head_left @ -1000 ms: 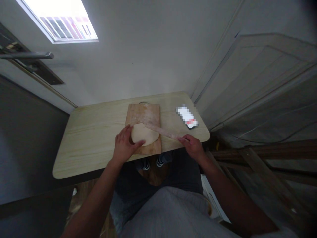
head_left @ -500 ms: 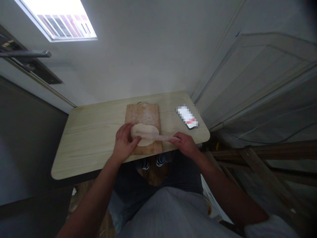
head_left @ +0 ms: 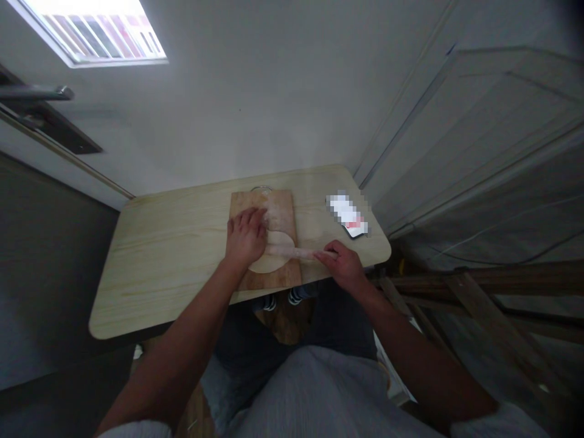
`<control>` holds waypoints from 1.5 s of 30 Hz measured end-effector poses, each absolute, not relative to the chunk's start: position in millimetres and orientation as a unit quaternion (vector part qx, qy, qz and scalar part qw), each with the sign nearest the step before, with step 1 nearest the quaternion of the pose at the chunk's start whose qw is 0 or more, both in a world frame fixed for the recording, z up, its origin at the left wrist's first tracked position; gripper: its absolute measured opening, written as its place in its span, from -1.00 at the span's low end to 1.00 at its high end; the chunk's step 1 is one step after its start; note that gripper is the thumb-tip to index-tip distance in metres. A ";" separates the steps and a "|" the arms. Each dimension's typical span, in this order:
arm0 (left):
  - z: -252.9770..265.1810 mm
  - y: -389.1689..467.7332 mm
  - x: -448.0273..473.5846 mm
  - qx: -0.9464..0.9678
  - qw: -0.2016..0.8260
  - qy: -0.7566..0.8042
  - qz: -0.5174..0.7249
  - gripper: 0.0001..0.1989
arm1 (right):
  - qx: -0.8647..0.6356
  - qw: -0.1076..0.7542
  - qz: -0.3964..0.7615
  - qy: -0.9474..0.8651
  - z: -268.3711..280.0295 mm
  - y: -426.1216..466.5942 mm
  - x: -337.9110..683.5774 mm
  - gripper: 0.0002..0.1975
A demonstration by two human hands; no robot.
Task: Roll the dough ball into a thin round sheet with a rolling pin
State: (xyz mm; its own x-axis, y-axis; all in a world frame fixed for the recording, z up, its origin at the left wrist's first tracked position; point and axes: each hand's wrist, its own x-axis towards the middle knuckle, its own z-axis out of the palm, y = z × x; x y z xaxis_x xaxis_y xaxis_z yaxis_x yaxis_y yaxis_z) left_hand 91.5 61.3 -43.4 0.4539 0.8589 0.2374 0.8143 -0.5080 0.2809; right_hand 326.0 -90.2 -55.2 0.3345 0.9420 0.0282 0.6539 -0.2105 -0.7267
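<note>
A flat round of dough (head_left: 272, 263) lies on the wooden cutting board (head_left: 244, 281). Across it rests a thin, floured rolling pin (head_left: 303, 252), its right end gripped by my right hand (head_left: 344, 261). My left hand (head_left: 246, 236) is over the board's left side, covering part of the dough and the pin's left end. Its fingers stretch toward a whitish, floury patch (head_left: 274, 210) on the upper half of the board. Nothing shows in that hand, though its palm faces down and is hidden.
The board sits at the front edge of a narrow pale wood table (head_left: 159, 255). A phone (head_left: 347, 214) with a blurred-out screen lies to the right. Behind stands a white door with a metal handle (head_left: 36, 92). Wooden beams (head_left: 488, 292) are at the right.
My left hand has left the dough's left edge and moved up and right toward the upper part of the board. My right hand keeps hold of the rolling pin's end.
</note>
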 end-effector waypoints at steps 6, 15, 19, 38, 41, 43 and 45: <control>-37.4 71.6 101.0 0.850 0.054 0.499 0.159 -0.56 | -0.786 0.294 0.175 -0.515 -55.9 -81.9 324.7 -0.51; -30.0 90.3 114.2 0.847 0.036 0.503 0.167 -0.59 | -0.825 0.232 0.108 -0.504 -53.7 -61.6 326.4 -0.44; -30.0 97.0 119.4 0.834 0.025 0.518 0.187 -0.61 | -0.836 0.199 0.090 -0.503 -49.9 -53.6 327.2 -0.42; -19.6 92.5 121.2 0.817 0.037 0.530 0.225 -0.59 | -0.864 0.121 0.078 -0.483 -40.2 -41.2 324.4 -0.45; -18.3 77.9 115.5 0.830 0.042 0.515 0.212 -0.57 | -0.860 0.127 0.065 -0.490 -43.8 -44.4 323.8 -0.46; -22.5 68.7 111.0 0.834 0.042 0.514 0.197 -0.57 | -0.859 0.131 0.057 -0.492 -45.5 -45.9 323.4 -0.47; -28.7 61.8 107.0 0.831 0.038 0.525 0.183 -0.56 | -0.856 0.135 0.052 -0.497 -46.0 -47.0 323.2 -0.48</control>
State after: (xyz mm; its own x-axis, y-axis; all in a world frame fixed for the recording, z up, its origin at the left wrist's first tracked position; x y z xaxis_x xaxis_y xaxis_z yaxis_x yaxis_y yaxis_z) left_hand 107.0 61.8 -28.7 0.3829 0.8855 0.2634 0.8575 -0.4467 0.2553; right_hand 323.2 -47.0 -46.0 0.5003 0.8647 0.0446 0.8366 -0.4696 -0.2820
